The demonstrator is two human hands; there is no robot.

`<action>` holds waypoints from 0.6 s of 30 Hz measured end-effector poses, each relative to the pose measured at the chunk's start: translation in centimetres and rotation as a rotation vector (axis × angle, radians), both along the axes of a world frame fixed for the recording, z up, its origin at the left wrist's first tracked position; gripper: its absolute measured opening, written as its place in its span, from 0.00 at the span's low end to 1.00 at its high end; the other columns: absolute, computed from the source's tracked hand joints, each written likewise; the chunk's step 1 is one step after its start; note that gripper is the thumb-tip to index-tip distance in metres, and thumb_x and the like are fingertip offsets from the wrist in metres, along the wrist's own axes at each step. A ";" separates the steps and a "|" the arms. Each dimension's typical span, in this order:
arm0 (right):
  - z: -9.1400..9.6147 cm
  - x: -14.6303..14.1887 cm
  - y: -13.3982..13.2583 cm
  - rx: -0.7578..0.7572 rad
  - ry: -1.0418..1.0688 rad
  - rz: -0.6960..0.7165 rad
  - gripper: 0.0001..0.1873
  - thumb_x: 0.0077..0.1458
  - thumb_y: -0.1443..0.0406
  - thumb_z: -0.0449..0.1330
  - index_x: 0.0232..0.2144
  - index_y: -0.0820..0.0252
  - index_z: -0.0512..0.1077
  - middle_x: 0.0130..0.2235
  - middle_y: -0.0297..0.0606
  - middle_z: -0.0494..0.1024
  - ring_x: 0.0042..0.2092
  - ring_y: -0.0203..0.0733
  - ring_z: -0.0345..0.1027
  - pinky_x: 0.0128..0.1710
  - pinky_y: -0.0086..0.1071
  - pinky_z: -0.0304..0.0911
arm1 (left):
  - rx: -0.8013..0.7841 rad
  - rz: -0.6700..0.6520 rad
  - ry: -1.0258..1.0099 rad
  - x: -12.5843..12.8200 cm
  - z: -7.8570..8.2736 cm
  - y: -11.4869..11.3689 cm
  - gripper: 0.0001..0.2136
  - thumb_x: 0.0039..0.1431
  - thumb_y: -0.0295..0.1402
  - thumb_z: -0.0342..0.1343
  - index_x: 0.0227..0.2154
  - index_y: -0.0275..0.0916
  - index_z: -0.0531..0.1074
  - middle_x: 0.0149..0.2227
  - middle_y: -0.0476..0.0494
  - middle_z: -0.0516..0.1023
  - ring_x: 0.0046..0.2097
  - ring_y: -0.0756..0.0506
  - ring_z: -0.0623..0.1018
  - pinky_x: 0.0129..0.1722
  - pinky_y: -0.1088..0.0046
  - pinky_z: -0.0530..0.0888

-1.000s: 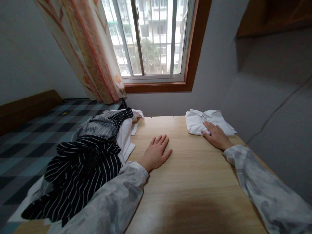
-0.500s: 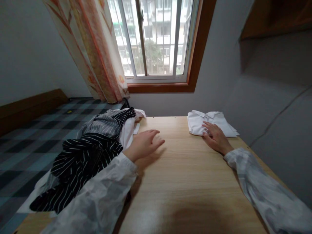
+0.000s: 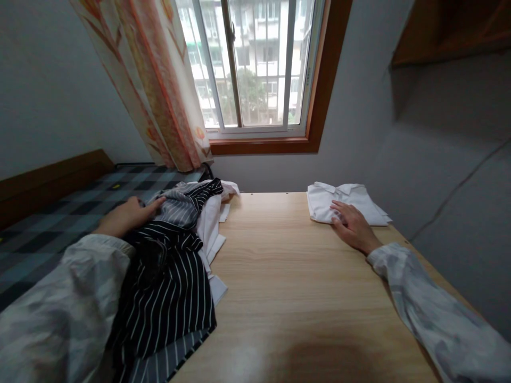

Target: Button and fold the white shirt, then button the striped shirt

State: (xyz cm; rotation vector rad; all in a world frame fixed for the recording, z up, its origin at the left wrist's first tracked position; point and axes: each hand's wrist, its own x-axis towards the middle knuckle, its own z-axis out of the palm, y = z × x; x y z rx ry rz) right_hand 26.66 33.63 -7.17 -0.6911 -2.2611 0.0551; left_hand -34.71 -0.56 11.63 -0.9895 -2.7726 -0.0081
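Observation:
My left hand (image 3: 126,217) is over the heap of clothes at the left of the table, at the edge of a black-and-white striped garment (image 3: 171,298). One digit stretches right over the striped cloth; the other fingertips are partly hidden, and nothing shows gripped. My right hand (image 3: 353,226) lies open, fingers spread, on the near edge of a folded white garment (image 3: 359,199) at the far right corner. White cloth (image 3: 208,221) shows from beneath the striped garment along its right side.
The light wooden table (image 3: 279,271) stretches to the wall under a window (image 3: 259,69). Left of it is a bed with a checked cover (image 3: 51,229). A floral curtain (image 3: 159,96) hangs behind the clothes. A wooden shelf (image 3: 451,37) juts from the right wall.
My left hand has moved left from above the table to the far side of the clothes heap. More of the striped garment and white cloth shows. My right hand stays on the folded garment.

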 end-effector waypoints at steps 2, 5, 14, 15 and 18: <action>-0.1 0.0 0.1 -0.008 0.006 0.005 0.21 0.73 0.57 0.58 0.62 0.57 0.76 0.70 0.53 0.77 0.70 0.63 0.71 0.72 0.62 0.63 | -0.057 -0.003 -0.072 -0.1 -1.4 -0.3 0.32 0.75 0.55 0.51 0.56 0.27 0.79 0.56 0.22 0.86 0.50 0.33 0.85 0.46 0.66 0.77; -0.1 0.0 0.2 -0.014 -0.003 0.013 0.19 0.74 0.57 0.57 0.59 0.57 0.77 0.70 0.54 0.77 0.70 0.64 0.72 0.71 0.63 0.64 | -0.043 -0.011 -0.010 2.6 -1.7 -0.3 0.21 0.77 0.47 0.50 0.57 0.38 0.79 0.54 0.34 0.87 0.47 0.38 0.84 0.43 0.71 0.72; 0.1 0.0 0.0 0.000 -0.009 0.012 0.18 0.73 0.57 0.57 0.57 0.57 0.78 0.69 0.54 0.78 0.66 0.65 0.74 0.67 0.62 0.68 | 0.137 -0.392 0.201 14.0 0.3 4.5 0.22 0.81 0.46 0.45 0.57 0.40 0.79 0.52 0.35 0.87 0.44 0.37 0.84 0.41 0.67 0.69; 0.2 0.0 0.0 0.002 -0.006 0.012 0.18 0.73 0.57 0.58 0.57 0.57 0.78 0.68 0.54 0.78 0.66 0.65 0.74 0.67 0.62 0.68 | 0.128 -0.493 0.194 15.3 -0.1 5.5 0.21 0.82 0.46 0.45 0.56 0.40 0.79 0.53 0.35 0.87 0.45 0.37 0.84 0.41 0.67 0.69; 0.2 -0.1 -0.1 0.007 0.005 0.013 0.18 0.73 0.58 0.58 0.58 0.56 0.78 0.69 0.53 0.78 0.67 0.64 0.74 0.68 0.62 0.68 | 0.062 -0.761 0.162 19.3 -1.6 8.6 0.20 0.83 0.43 0.44 0.55 0.41 0.79 0.55 0.35 0.86 0.45 0.39 0.85 0.40 0.68 0.70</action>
